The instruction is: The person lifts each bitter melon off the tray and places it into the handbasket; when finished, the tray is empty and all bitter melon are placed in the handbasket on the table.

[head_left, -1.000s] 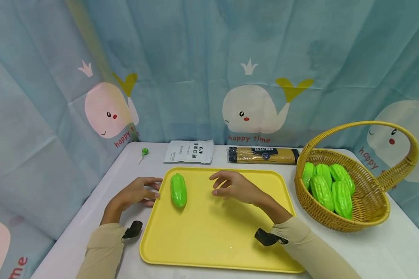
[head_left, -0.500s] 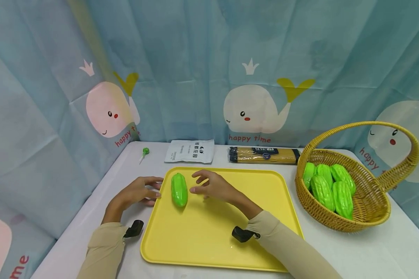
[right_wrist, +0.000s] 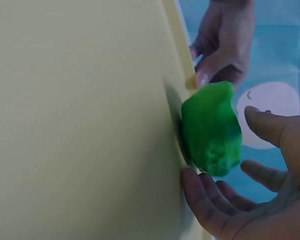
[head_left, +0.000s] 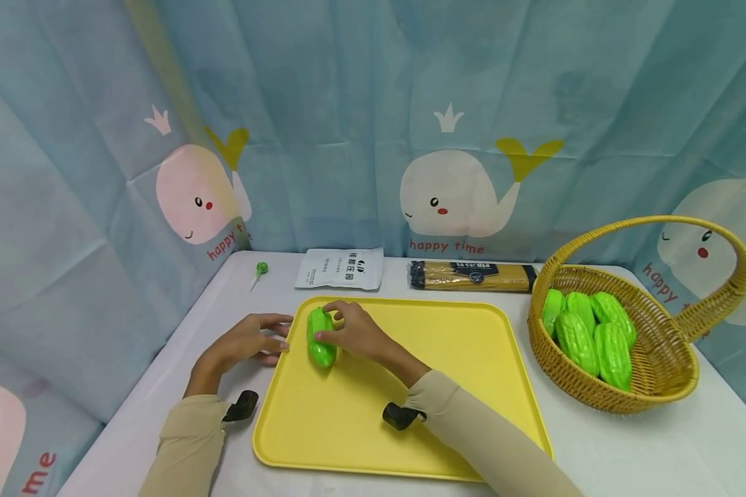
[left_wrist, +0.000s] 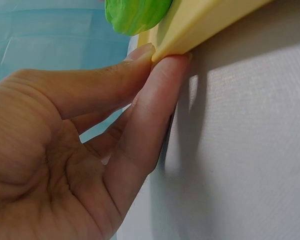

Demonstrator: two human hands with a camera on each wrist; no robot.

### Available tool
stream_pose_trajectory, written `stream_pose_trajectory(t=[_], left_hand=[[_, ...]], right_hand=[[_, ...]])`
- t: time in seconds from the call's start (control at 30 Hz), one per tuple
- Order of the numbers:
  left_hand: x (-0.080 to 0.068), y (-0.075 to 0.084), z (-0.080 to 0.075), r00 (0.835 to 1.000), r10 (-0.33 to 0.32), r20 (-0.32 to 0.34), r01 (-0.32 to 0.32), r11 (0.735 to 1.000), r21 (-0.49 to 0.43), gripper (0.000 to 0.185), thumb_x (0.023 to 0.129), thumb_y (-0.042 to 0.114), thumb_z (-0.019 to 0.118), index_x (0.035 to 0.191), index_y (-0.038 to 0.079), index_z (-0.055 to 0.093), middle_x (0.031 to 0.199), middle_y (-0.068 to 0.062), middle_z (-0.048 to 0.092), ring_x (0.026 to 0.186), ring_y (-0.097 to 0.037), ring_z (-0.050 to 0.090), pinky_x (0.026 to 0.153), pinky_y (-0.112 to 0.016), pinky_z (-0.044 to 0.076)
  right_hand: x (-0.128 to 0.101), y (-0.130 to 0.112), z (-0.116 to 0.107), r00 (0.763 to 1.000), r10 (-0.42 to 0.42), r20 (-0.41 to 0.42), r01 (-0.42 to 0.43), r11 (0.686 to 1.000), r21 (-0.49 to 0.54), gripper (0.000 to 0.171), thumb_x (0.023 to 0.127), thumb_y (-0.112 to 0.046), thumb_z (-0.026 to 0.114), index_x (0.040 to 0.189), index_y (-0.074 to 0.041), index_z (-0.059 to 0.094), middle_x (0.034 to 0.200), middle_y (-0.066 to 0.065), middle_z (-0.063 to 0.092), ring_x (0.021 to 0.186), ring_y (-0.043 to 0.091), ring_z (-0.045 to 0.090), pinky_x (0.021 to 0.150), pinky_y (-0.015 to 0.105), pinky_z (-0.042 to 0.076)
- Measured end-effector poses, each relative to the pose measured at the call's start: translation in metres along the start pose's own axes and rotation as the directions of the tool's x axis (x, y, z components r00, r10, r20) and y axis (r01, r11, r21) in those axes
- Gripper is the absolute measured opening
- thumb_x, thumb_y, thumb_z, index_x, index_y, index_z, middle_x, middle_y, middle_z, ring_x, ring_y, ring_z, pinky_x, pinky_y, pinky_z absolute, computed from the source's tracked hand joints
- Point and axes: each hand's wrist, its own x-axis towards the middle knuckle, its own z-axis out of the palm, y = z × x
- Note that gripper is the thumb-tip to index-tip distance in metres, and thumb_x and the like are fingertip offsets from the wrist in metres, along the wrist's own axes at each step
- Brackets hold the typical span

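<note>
A glossy green toy bitter melon (head_left: pixel 321 354) lies lengthwise near the left edge of a yellow tray (head_left: pixel 435 407). My left hand (head_left: pixel 244 339) pinches the tray's left rim between thumb and fingers, as the left wrist view shows at the rim (left_wrist: pixel 205 25). Over the right side of the melon comes my right hand (head_left: pixel 360 333), its thumb above and its other fingers at the far side. In the right wrist view the spread fingers (right_wrist: pixel 205 200) reach the melon's underside against the tray, while the thumb stands a little apart from it.
At the right stands a wicker basket (head_left: pixel 662 366) with a tall handle, holding several green bitter melons (head_left: pixel 577 343). Behind the tray lie a white packet (head_left: pixel 340 269), a pack of spaghetti (head_left: pixel 472 276) and a green lollipop (head_left: pixel 261 269). A whale-print curtain (head_left: pixel 323 103) closes off the back.
My right hand has moved left across the tray to the bitter melon. The left hand has stayed at the tray's rim, and the melon has not moved on the tray.
</note>
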Motion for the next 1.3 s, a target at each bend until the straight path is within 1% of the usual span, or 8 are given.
stream_pose_trajectory(t=[0.17, 0.3, 0.47, 0.67, 0.8, 0.93, 1.13, 1.3], left_hand=[[0.000, 0.000, 0.000, 1.000, -0.002, 0.000, 0.002, 1.000, -0.010, 0.068, 0.094, 0.007, 0.077, 0.156, 0.001, 0.049, 0.139, -0.022, 0.059, 0.090, -0.017, 0.070, 0.078, -0.033, 0.065], [0.000, 0.000, 0.000, 1.000, -0.005, 0.000, 0.005, 1.000, -0.015, 0.068, 0.094, 0.006, 0.077, 0.156, 0.001, 0.049, 0.140, -0.023, 0.059, 0.090, -0.017, 0.070, 0.078, -0.033, 0.065], [0.001, -0.001, -0.001, 1.000, 0.003, 0.002, -0.003, 1.000, -0.025, 0.067, 0.094, 0.005, 0.076, 0.156, 0.000, 0.049, 0.139, -0.023, 0.059, 0.090, -0.017, 0.070, 0.078, -0.032, 0.065], [0.001, -0.002, 0.000, 1.000, 0.008, 0.000, -0.008, 1.000, -0.026, 0.068, 0.094, 0.005, 0.076, 0.156, 0.000, 0.049, 0.138, -0.023, 0.060, 0.090, -0.018, 0.070, 0.077, -0.033, 0.065], [0.001, -0.002, 0.000, 1.000, 0.006, -0.003, -0.006, 1.000, -0.023, 0.068, 0.094, 0.005, 0.077, 0.156, 0.000, 0.049, 0.138, -0.022, 0.060, 0.090, -0.018, 0.070, 0.077, -0.033, 0.065], [0.000, -0.002, 0.000, 1.000, 0.005, -0.007, -0.005, 1.000, -0.025, 0.068, 0.093, 0.005, 0.077, 0.156, 0.000, 0.050, 0.137, -0.022, 0.060, 0.089, -0.018, 0.070, 0.077, -0.033, 0.065], [-0.001, -0.003, 0.000, 1.000, 0.019, -0.003, -0.019, 1.000, -0.021, 0.069, 0.093, 0.006, 0.077, 0.156, -0.001, 0.049, 0.137, -0.022, 0.060, 0.088, -0.019, 0.069, 0.076, -0.033, 0.065], [-0.001, -0.002, 0.001, 1.000, 0.009, -0.006, -0.009, 1.000, -0.018, 0.069, 0.093, 0.006, 0.078, 0.156, 0.000, 0.049, 0.137, -0.022, 0.060, 0.087, -0.019, 0.069, 0.076, -0.032, 0.065]], right_hand=[[0.005, -0.002, 0.007, 0.999, 0.033, -0.041, -0.034, 0.999, -0.016, 0.064, 0.097, -0.036, 0.078, 0.150, -0.008, 0.055, 0.138, 0.017, 0.062, 0.123, 0.029, 0.063, 0.094, 0.039, 0.059], [0.007, -0.004, 0.008, 0.998, 0.053, -0.046, -0.053, 0.998, -0.015, 0.065, 0.096, -0.037, 0.079, 0.149, -0.006, 0.055, 0.136, 0.018, 0.063, 0.119, 0.029, 0.065, 0.092, 0.039, 0.059], [0.007, -0.008, 0.007, 0.995, 0.082, -0.051, -0.082, 0.997, -0.009, 0.065, 0.095, -0.036, 0.079, 0.149, -0.008, 0.055, 0.131, 0.018, 0.066, 0.110, 0.026, 0.066, 0.089, 0.039, 0.059], [0.004, -0.010, 0.003, 0.994, 0.093, -0.058, -0.093, 0.996, 0.002, 0.067, 0.092, -0.032, 0.081, 0.150, -0.012, 0.055, 0.125, 0.015, 0.068, 0.099, 0.020, 0.067, 0.081, 0.033, 0.059], [0.000, -0.009, -0.003, 0.995, 0.083, -0.057, -0.081, 0.996, 0.035, 0.070, 0.090, -0.028, 0.081, 0.153, -0.016, 0.053, 0.123, 0.014, 0.068, 0.098, 0.019, 0.066, 0.079, 0.032, 0.059], [-0.006, -0.007, -0.012, 0.997, 0.071, -0.042, -0.067, 0.995, 0.078, 0.074, 0.090, -0.026, 0.079, 0.157, -0.017, 0.050, 0.124, 0.015, 0.066, 0.097, 0.021, 0.066, 0.079, 0.034, 0.059], [-0.021, -0.006, -0.029, 0.998, 0.062, 0.007, -0.062, 0.976, 0.210, 0.074, 0.091, -0.020, 0.078, 0.159, -0.020, 0.049, 0.127, 0.020, 0.058, 0.093, 0.024, 0.068, 0.073, 0.044, 0.066], [-0.037, -0.005, -0.048, 0.998, 0.058, 0.024, -0.062, 0.965, 0.254, 0.073, 0.092, -0.019, 0.079, 0.158, -0.021, 0.049, 0.130, 0.022, 0.055, 0.097, 0.026, 0.069, 0.076, 0.047, 0.066]])
